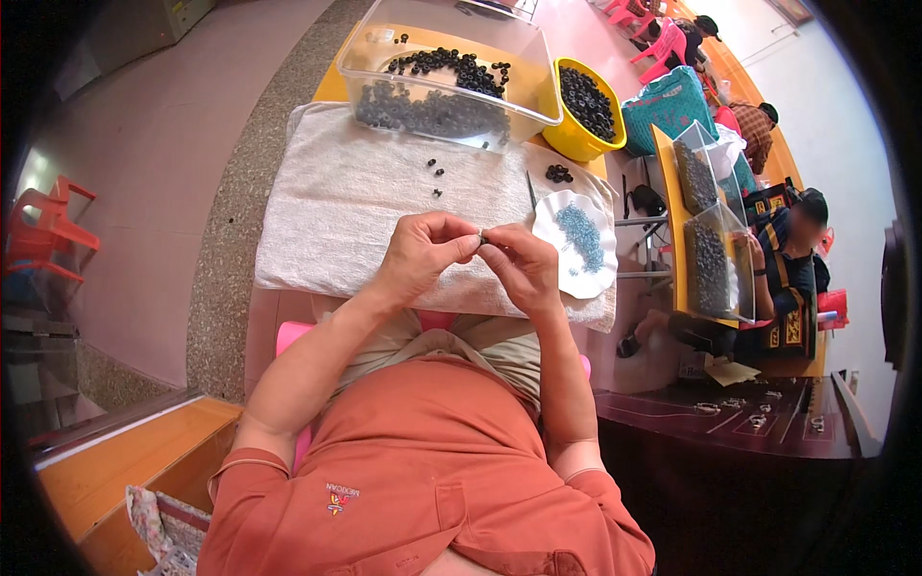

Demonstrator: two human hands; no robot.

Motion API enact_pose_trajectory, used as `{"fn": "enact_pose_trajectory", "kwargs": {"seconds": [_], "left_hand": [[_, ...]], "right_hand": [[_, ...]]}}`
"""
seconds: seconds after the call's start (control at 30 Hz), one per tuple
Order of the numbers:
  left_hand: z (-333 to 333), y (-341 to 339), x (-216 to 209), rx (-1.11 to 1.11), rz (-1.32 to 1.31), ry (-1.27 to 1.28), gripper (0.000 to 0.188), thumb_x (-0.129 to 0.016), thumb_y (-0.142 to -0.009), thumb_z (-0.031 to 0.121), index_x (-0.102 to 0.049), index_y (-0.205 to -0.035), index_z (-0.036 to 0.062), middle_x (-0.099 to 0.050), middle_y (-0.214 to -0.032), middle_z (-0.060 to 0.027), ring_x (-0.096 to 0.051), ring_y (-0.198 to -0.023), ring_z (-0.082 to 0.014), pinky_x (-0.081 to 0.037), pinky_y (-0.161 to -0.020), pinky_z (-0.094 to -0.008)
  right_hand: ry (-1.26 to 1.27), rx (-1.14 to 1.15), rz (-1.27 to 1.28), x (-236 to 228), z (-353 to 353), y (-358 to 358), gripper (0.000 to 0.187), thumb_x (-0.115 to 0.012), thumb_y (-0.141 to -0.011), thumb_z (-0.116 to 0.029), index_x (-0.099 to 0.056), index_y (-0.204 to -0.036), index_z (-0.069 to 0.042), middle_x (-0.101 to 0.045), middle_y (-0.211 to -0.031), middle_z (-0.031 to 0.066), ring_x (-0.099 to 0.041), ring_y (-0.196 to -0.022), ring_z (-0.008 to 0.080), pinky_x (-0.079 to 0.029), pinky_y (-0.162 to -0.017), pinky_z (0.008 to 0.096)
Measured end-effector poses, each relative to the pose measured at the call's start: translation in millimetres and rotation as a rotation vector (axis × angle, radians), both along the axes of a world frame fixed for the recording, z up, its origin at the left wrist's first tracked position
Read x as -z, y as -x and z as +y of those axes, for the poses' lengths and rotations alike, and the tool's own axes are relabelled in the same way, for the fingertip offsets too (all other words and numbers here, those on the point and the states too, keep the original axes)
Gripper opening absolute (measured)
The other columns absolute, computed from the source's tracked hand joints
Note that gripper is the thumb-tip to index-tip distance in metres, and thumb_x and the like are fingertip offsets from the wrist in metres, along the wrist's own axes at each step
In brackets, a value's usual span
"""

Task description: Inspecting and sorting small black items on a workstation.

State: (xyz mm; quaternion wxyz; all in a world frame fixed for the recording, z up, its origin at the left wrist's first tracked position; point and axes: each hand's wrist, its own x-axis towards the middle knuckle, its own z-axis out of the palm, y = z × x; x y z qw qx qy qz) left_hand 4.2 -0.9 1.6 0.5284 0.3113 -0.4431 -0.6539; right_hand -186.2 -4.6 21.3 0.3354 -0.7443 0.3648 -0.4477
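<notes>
Above the near part of a white towel (pixel 336 192), my left hand (pixel 420 257) and my right hand (pixel 523 267) meet fingertip to fingertip. Both are closed in a pinch around a small black part (pixel 483 239), mostly covered by the fingers. Just right of my right hand lies a white wavy-edged plate (pixel 569 279) holding many tiny light-blue pieces (pixel 582 234). A few loose black round parts (pixel 439 173) rest on the towel beyond my left hand. Past the plate sits a small cluster of black parts (pixel 559 174), with a thin dark tool (pixel 531 190) beside the plate's edge.
A clear plastic bin (pixel 432 125) of black parts stands at the table's far side, with a yellow tub (pixel 573 144) to its right. Rightward, a person (pixel 792 250) sits by another table with clear bins (pixel 715 264). Red chairs (pixel 48 230) stand far left.
</notes>
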Motion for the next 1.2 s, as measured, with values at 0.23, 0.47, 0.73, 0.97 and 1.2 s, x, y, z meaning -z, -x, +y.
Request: {"fn": "enact_pose_trajectory", "kwargs": {"seconds": [0.23,0.47,0.73,0.97,1.2], "left_hand": [[-1.2,-3.2,-5.1,0.061,-0.033,0.048,0.012,-0.069,-0.088,0.006,-0.069,-0.098,-0.0007,-0.069,-0.086,-0.0044,-0.063,-0.077,-0.0087,-0.053,-0.071,-0.0222],[-0.8,-4.5,-7.5,0.060,-0.065,0.085,0.012,-0.068,-0.089,0.005,-0.069,-0.097,-0.0028,-0.069,-0.086,-0.0031,-0.062,-0.077,-0.0067,-0.052,-0.068,-0.0216],[2.1,-0.1,-5.0,0.058,-0.124,0.085,0.010,-0.067,-0.089,0.003,-0.067,-0.096,-0.0043,-0.069,-0.087,-0.0062,-0.063,-0.079,-0.0089,-0.053,-0.071,-0.0225],[-0.2,3.3,1.4,-0.028,-0.127,0.054,0.010,-0.067,-0.088,0.005,-0.069,-0.094,-0.0034,-0.069,-0.080,-0.0037,-0.062,-0.073,-0.0068,-0.051,-0.064,-0.0217],[-6.1,-3.8,12.9,-0.166,-0.522,0.109,0.013,-0.069,-0.086,0.007,-0.070,-0.095,-0.0019,-0.071,-0.081,-0.0058,-0.064,-0.071,-0.0098,-0.052,-0.064,-0.0256]], "right_hand": [[-0.317,-0.112,-0.253,-2.4,0.2,-0.6,0.010,-0.066,-0.088,0.004,-0.067,-0.098,0.007,-0.069,-0.092,0.0116,-0.067,-0.085,0.0173,-0.054,-0.075,0.0267],[-0.450,-0.098,-0.350,-3.8,1.5,-3.3,0.009,-0.066,-0.088,0.004,-0.066,-0.096,0.008,-0.068,-0.092,0.0135,-0.068,-0.087,0.0203,-0.057,-0.078,0.0308],[-0.318,-0.116,-0.304,4.6,-2.4,0.2,0.003,-0.065,-0.088,0.004,-0.064,-0.090,0.006,-0.068,-0.088,0.0119,-0.068,-0.081,0.0181,-0.056,-0.075,0.0290],[-0.416,-0.081,-0.390,8.9,-2.1,-8.0,0.007,-0.066,-0.089,0.000,-0.064,-0.093,0.004,-0.068,-0.082,0.0073,-0.066,-0.077,0.0140,-0.053,-0.069,0.0251],[-0.489,0.108,-0.094,19.5,-10.0,1.7,0.012,-0.065,-0.092,-0.006,-0.065,-0.098,0.004,-0.065,-0.079,0.0018,-0.062,-0.072,0.0078,-0.051,-0.064,0.0216]]}}
